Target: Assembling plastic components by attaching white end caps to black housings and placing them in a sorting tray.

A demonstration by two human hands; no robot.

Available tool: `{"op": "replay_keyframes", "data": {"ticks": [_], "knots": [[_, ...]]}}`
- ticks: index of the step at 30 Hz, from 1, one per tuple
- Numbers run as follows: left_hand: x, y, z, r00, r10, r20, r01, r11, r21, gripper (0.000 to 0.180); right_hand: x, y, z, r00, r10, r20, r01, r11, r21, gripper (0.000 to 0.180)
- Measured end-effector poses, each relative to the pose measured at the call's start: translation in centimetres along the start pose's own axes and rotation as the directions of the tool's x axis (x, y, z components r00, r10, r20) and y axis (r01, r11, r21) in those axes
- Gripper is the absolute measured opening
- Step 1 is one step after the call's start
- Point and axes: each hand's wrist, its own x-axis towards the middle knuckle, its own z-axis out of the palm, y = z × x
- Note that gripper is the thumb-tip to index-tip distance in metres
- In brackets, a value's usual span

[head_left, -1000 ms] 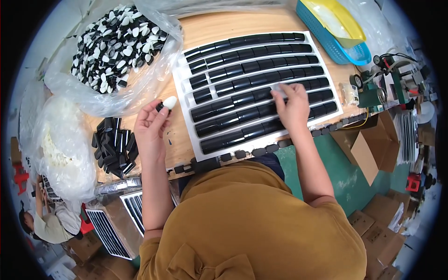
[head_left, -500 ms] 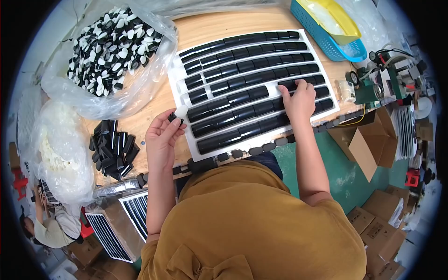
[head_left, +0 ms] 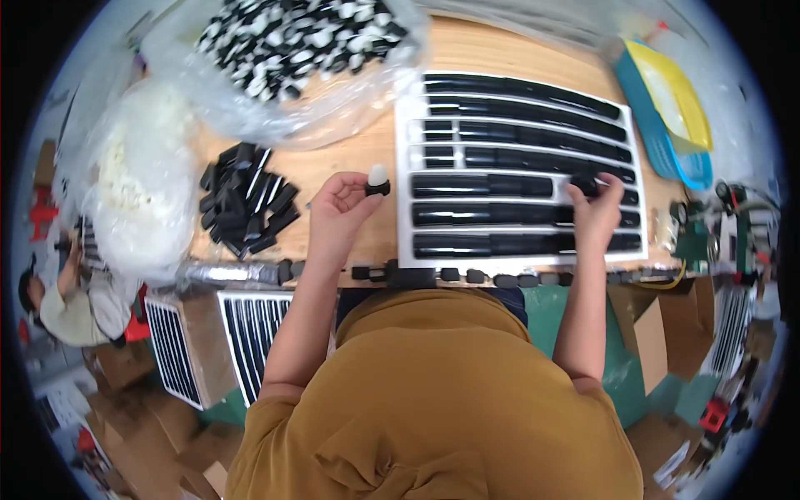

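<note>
My left hand (head_left: pixel 343 208) pinches a small black cap with a white oval pad (head_left: pixel 378 177), pad upward, just left of the white tray (head_left: pixel 405 229). Long rows of glossy black tubes (head_left: pixel 521 185) lie in the tray, with gaps in several rows. Over the tray's right part, my right hand (head_left: pixel 598 215) grips a short black tube (head_left: pixel 587 184) between thumb and fingers, its end turned up. The gap in the row lies just left of this hand. Some tubes behind my right hand are hidden.
A clear plastic bag (head_left: pixel 292 125) of black caps with white pads lies at the back left. Loose black tubes (head_left: pixel 248 204) are heaped left of my left hand. A bag of pale pieces (head_left: pixel 137 183) sits farther left; blue and yellow baskets (head_left: pixel 667 142) stand right.
The whole view has turned and shifted. My right hand has tilted a black tube up out of its row. My left hand still holds the cap, its white pad now pointing more upright.
</note>
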Motion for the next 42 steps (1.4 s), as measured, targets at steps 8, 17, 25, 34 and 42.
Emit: {"op": "replay_keyframes", "data": {"ticks": [8,17,25,34,42], "knots": [[-0.5,-2.1,-3.7,0.89,0.437,0.13,-0.343,0.455,0.822,0.029,-5.1,-13.8,2.8,0.743,-0.56,0.366,0.253,0.742,0.622,0.028],[-0.6,-2.8,-4.0,0.887,0.455,0.081,-0.335,0.513,0.79,0.029,-9.0,-19.6,8.9,0.314,-0.861,0.401,0.582,0.508,0.635,0.025],[-0.8,-1.9,-4.3,0.893,0.43,0.133,-0.362,0.512,0.779,0.026,-9.8,-19.5,10.1,0.239,-0.848,0.474,0.65,0.502,0.571,0.027],[6.1,1.2,1.6,0.772,0.622,0.131,-0.446,0.382,0.81,0.033,-9.6,-18.9,11.9,0.236,-0.874,0.425,0.621,0.472,0.626,0.016],[6.5,1.1,0.7,0.728,0.683,0.063,-0.529,0.499,0.686,0.031,-10.5,-19.3,12.2,0.309,-0.88,0.361,0.598,0.475,0.646,0.014]]}}
